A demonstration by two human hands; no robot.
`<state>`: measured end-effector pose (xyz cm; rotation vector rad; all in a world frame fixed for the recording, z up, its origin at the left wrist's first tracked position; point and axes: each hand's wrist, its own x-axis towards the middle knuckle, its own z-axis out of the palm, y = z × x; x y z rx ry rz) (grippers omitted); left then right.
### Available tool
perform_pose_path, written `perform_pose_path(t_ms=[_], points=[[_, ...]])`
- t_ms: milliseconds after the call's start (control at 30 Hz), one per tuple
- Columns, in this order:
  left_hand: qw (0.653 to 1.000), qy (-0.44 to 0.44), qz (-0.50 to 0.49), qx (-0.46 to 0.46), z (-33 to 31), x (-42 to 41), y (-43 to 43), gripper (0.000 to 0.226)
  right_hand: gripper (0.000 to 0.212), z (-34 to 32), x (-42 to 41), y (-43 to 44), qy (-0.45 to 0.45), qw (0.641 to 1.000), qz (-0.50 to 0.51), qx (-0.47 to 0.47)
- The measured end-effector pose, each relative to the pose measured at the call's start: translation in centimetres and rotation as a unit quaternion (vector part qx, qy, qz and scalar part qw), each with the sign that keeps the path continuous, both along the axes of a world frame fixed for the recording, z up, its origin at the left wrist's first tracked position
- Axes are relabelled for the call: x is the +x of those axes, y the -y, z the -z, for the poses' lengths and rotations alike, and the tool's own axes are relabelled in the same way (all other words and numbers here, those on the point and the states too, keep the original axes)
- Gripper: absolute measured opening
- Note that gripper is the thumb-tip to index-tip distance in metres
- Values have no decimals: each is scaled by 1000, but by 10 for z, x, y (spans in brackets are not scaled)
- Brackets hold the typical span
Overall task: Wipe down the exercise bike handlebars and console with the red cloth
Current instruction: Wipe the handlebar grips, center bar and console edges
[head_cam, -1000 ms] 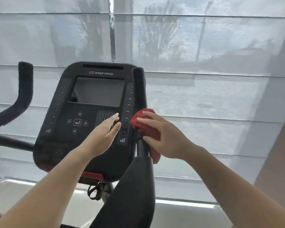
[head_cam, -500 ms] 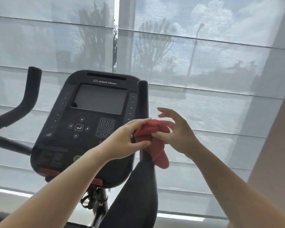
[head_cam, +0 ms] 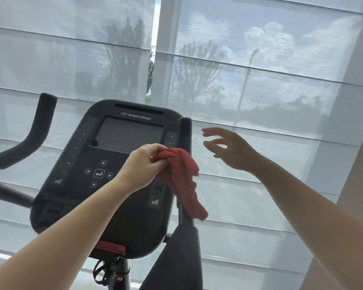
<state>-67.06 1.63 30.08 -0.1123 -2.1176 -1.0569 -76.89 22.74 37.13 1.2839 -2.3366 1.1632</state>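
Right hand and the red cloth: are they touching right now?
Apart. The head view shows bright window blind between the right hand and the red cloth, which hangs from the left hand alone.

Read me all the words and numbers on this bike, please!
"STAR TRAC": at the top of the console.
"3", "6", "9", "12", "15", "18", "21": down its left edge.
"24", "27": at its right edge.
Small print at its lower left: too blurred to read.
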Motion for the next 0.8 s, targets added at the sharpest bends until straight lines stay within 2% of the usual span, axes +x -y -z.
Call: perform_pose_path(t_ms=[133,300,367,467,533,667,800], points=[[994,0,-64,83,-27,-8,25,7,41,-10,-12,26,-127,991,9,35],[975,-17,-167,148,-50,-31,24,13,48,-21,-22,47,-157,985,23,73],[979,-4,-138,152,-49,-46,10,21,45,-22,-23,51,-136,988,25,66],[982,9,2,187,-36,-63,-10,46,41,-20,-26,53,-122,990,14,68],[977,-10,51,206,-30,-71,-13,48,41,-21,-27,53,-116,991,6,70],[991,-25,18,130,-26,-82,-11,53,46,-27,-28,54,-116,990,19,78],[987,-38,25,152,-12,-83,-13,43,54,-26,-31,59,-115,989,18,89]])
